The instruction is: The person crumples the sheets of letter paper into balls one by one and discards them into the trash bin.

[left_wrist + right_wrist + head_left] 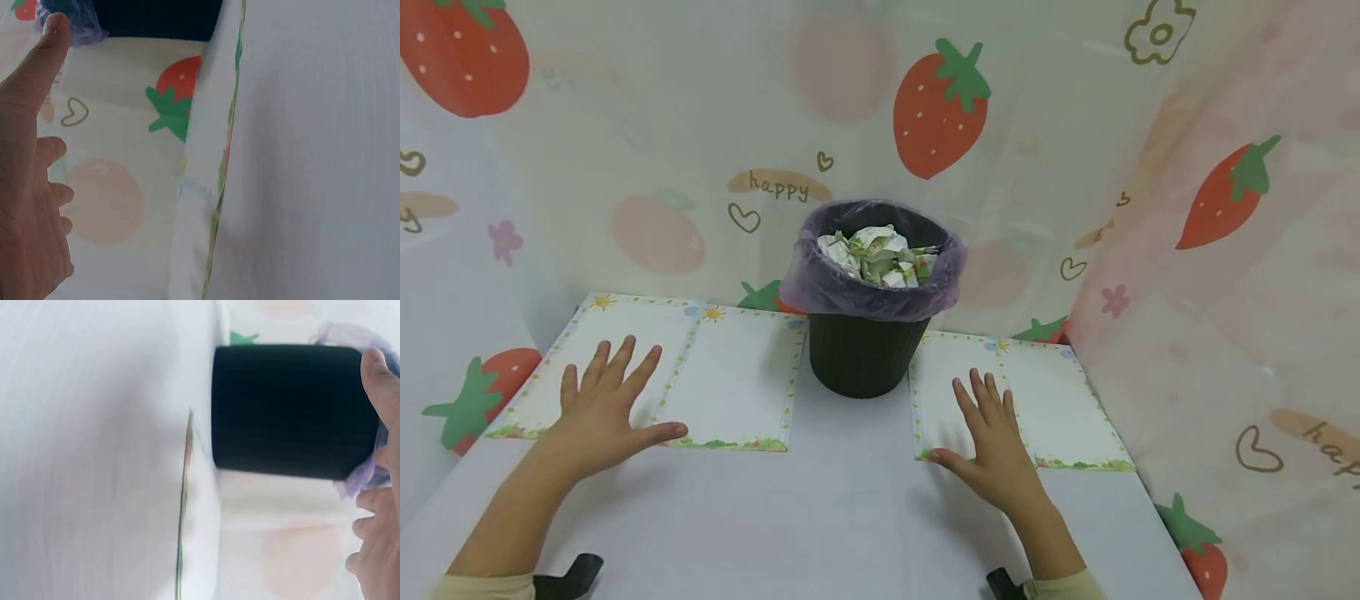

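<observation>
My left hand (601,417) hovers palm down over the bordered white sheets on the left, fingers spread and holding nothing. Over the right-hand sheets, my right hand (996,446) is also spread with nothing in it. Between and beyond the hands stands a black trash bin (865,354), lined with a purple plastic bag (808,283). Crumpled paper (876,250) with green and white print fills its top. In the right wrist view the bin (287,412) appears sideways, with the thumb (378,375) overlapping its rim. The left wrist view shows the left thumb (53,50) stretched out.
Two white sheets (737,379) with flower and grass borders lie side by side left of the bin. Another similar pair (1052,408) lies to its right. A white tabletop (850,517) carries everything, and a strawberry-print curtain (700,100) rises around its back and sides.
</observation>
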